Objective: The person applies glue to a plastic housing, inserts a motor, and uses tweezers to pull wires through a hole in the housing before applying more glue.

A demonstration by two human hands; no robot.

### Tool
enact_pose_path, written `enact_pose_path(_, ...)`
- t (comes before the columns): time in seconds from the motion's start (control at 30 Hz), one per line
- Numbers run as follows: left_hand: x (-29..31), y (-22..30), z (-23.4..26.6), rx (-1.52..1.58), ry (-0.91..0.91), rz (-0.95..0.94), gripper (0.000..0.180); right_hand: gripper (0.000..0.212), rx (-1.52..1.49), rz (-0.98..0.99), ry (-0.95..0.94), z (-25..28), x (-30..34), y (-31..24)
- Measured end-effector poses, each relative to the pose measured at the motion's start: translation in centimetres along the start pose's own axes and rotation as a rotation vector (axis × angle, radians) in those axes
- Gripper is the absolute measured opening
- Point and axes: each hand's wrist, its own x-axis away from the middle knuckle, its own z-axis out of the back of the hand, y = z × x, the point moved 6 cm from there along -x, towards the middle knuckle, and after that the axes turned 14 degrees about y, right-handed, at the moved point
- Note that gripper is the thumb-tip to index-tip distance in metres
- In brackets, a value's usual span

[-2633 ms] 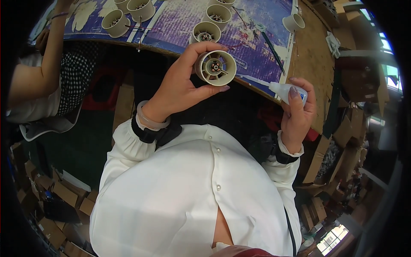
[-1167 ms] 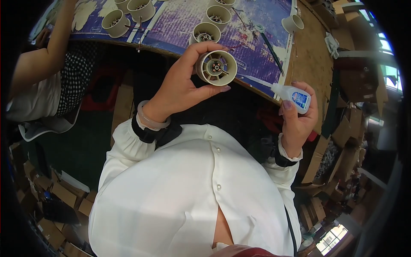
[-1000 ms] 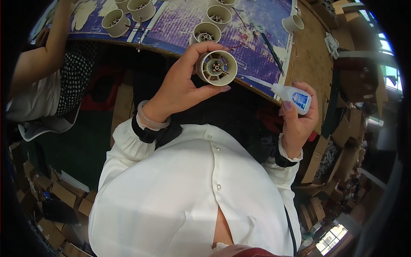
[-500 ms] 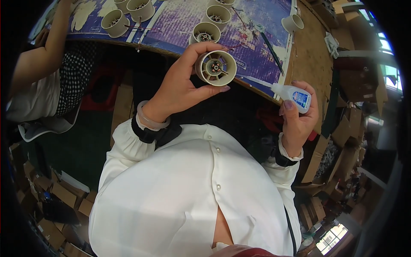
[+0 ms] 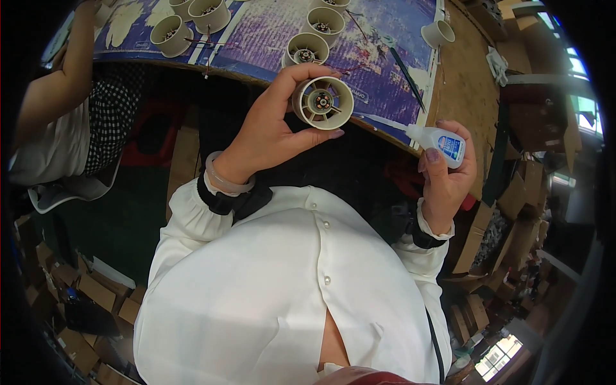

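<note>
My left hand (image 5: 273, 122) grips a cream round fan housing (image 5: 346, 119) between thumb and fingers, its open end turned up toward me. Inside it, spokes run to a hub with a small motor (image 5: 323, 101) showing copper windings. In my right hand (image 5: 449, 183) is a small white glue bottle (image 5: 443, 144) with a blue label, pinched by thumb and fingers, its nozzle pointing left toward the table edge. The bottle and housing are apart. Just beyond the left hand, another fan housing (image 5: 290, 59) stands on the table.
More housings (image 5: 325, 29) with motors and thin wires stand on the purple-covered table (image 5: 256, 45). A dark green thin tool (image 5: 405, 77) lies at right, near a lone cream ring (image 5: 438, 34). A co-worker's arm (image 5: 70, 83) is at left. Cardboard boxes (image 5: 96, 292) crowd the floor.
Both my hands hold nearly the same place, with the housing shifted only very slightly left. The co-worker's arm at the left has moved a little.
</note>
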Motion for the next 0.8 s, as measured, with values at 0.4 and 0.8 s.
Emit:
enact_pose_path(0.4, 0.2, 0.4, 0.7, 0.014, 0.008, 0.039, 0.066, 0.039, -0.100, -0.085, 0.048, 0.9, -0.6, 2.6)
enact_pose_path(0.8, -2.9, -1.0, 10.7, -0.279, 0.227, 0.081, 0.057, 0.041, -0.464, -0.161, 0.160, 2.5, -1.6, 5.2)
